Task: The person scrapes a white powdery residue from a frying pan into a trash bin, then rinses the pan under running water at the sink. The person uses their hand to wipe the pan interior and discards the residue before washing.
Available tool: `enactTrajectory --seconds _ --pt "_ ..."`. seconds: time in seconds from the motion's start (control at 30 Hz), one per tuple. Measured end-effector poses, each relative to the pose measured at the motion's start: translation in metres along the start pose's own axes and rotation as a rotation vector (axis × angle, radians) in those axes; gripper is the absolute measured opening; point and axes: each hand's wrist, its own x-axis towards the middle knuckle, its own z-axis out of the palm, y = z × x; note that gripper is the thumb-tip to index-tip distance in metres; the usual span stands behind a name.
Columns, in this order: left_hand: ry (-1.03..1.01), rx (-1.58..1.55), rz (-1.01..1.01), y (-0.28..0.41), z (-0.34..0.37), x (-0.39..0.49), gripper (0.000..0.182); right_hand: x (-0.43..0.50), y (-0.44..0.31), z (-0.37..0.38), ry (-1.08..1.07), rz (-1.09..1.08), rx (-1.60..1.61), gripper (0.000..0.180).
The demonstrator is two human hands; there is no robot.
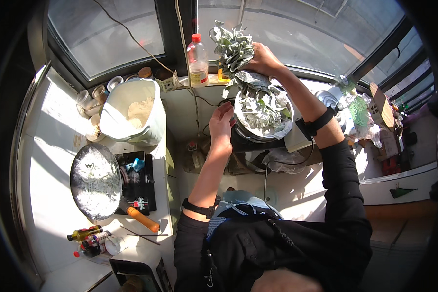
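Observation:
My right hand [263, 60] grips a bunch of flour-dusted leafy greens [233, 47], raised above the back edge of a round steamer pot [264, 137]. More whitened leaves [264, 113] lie in the pot on a pale cloth liner. Just left of the pot's rim, my left hand [222, 122] is raised with its palm up and nothing in it. At the left, a wok [96, 180] with a wooden handle [143, 219] holds pale, floury shreds. A large white bucket [155, 126] with flour [140, 111] inside stands behind the wok.
A red-capped plastic bottle [198, 67] stands at the window sill. Several sauce bottles [85, 233] and thin sticks [146, 235] lie at the front left. Metal lids [326, 98] and a green mesh bag [359, 111] are at the right. Cords hang near the window; a cable runs from my right armband.

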Motion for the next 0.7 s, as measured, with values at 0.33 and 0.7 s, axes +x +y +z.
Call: enactTrajectory --seconds 0.33,0.7 --pt "-0.409 1.615 0.626 -0.120 0.029 0.025 0.038 -0.099 0.176 0.044 -0.088 0.093 -0.204 0.051" --pt "-0.398 1.622 0.708 -0.117 0.014 0.034 0.037 -0.137 0.205 0.097 -0.361 0.067 -0.540 0.068"
